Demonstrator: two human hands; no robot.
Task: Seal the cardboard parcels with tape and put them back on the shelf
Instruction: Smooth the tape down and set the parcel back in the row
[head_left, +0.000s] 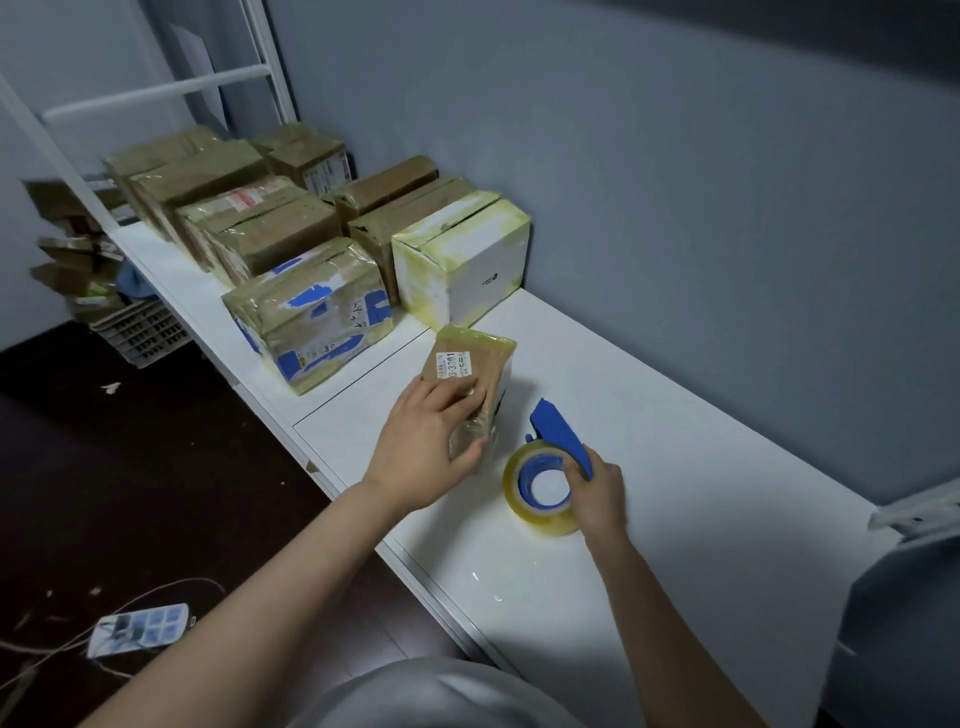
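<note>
I see left grip (431, 434) curled round small taped parcel (470, 364) at middle of bench (675, 467) — right grip (597, 491) clasping blue tape dispenser (558, 434) just beside it. Stacked parcels (311, 260) toward bench's left end.

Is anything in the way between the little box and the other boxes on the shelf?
Nothing visible. Only bare white shelf lies between the small parcel in the left hand and the white box. The tape dispenser is on its other side.
</note>
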